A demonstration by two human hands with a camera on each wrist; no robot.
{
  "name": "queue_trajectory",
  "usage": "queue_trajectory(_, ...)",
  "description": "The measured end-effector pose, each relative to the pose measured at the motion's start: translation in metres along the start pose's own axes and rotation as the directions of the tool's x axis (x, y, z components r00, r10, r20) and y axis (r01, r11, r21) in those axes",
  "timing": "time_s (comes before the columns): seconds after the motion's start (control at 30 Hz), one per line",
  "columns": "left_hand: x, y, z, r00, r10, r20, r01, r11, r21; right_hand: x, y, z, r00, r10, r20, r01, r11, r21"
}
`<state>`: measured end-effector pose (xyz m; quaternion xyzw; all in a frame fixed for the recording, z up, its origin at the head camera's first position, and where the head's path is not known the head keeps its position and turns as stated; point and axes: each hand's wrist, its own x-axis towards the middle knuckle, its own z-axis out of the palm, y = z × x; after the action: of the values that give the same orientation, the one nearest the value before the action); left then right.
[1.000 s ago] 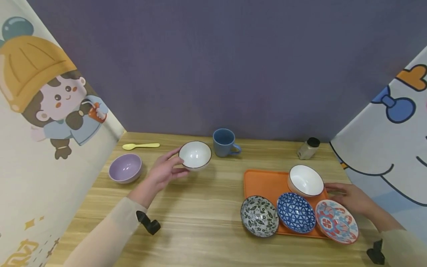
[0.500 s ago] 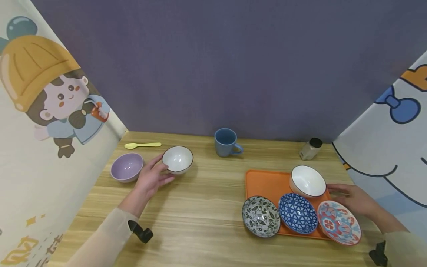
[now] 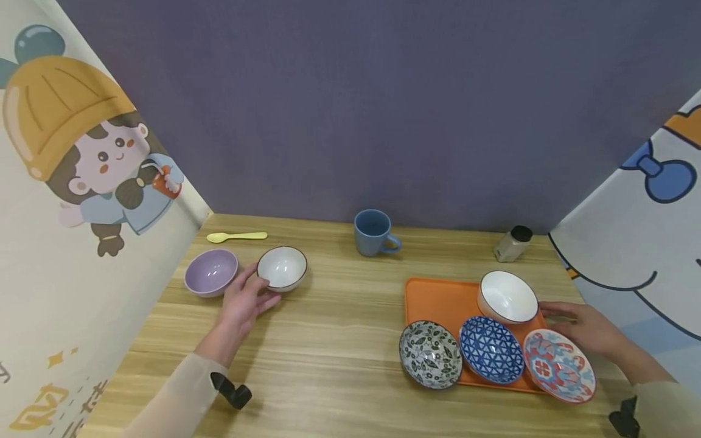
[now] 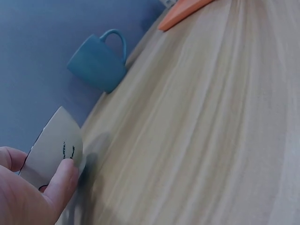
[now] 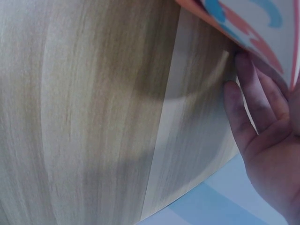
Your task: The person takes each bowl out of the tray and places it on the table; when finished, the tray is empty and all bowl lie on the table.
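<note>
My left hand (image 3: 241,302) grips a small white bowl (image 3: 283,267) with a dark rim, just right of a purple bowl (image 3: 211,272). In the left wrist view this white bowl (image 4: 58,147) shows dark marks on its outside, with a shadow close by; whether its base touches the table I cannot tell. At the right, my right hand (image 3: 588,328) lies beside a larger white bowl (image 3: 508,297) on an orange tray (image 3: 438,298). Its fingers (image 5: 253,96) are mostly straight in the right wrist view, under the edge of a red-and-blue patterned dish (image 3: 558,365); contact is unclear.
A blue triangle-patterned dish (image 3: 491,350) and a green leaf-patterned dish (image 3: 430,354) overlap the tray's front edge. A blue mug (image 3: 372,232) stands near the back wall. A yellow spoon (image 3: 237,236) lies behind the purple bowl. A black-lidded jar (image 3: 513,244) leans at the back right.
My left hand has carried the small white bowl leftward and lower, away from the blue mug and next to the purple bowl. The right hand stays beside the tray.
</note>
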<state>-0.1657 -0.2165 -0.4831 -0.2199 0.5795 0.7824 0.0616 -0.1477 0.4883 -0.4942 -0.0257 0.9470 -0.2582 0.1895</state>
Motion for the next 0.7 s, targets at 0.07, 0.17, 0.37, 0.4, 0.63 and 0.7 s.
queue_trajectory(0.07, -0.001, -0.002, -0.002, 1.0, -0.001, -0.001, 0.001, 1.0, 0.003, 0.0, 0.0, 0.0, 1.0, 0.002, -0.003, -0.002, 1.0, -0.007)
queue_trajectory(0.17, -0.002, -0.005, -0.004, 1.0, 0.001, 0.004, -0.001, 1.0, 0.003, 0.0, -0.001, 0.0, 1.0, 0.008, -0.001, -0.008, 1.0, -0.009)
queue_trajectory(0.37, -0.003, -0.01, -0.005, 1.0, 0.014, 0.007, -0.014, 1.0, 0.018, -0.001, 0.0, -0.002, 1.0, 0.011, 0.011, -0.011, 1.0, 0.012)
queue_trajectory(0.4, -0.003, -0.01, -0.005, 1.0, 0.017, 0.011, -0.017, 1.0, 0.024, -0.001, -0.001, -0.002, 1.0, 0.011, 0.013, -0.012, 1.0, 0.016)
queue_trajectory(0.63, -0.004, -0.014, -0.01, 0.998, 0.036, 0.055, -0.039, 0.998, 0.056, -0.002, -0.006, -0.001, 1.0, 0.006, 0.009, -0.006, 0.999, 0.031)
queue_trajectory(0.7, -0.004, -0.014, -0.012, 0.997, 0.037, 0.072, -0.042, 0.997, 0.067, -0.002, -0.008, -0.001, 1.0, 0.005, 0.007, -0.005, 0.999, 0.031)
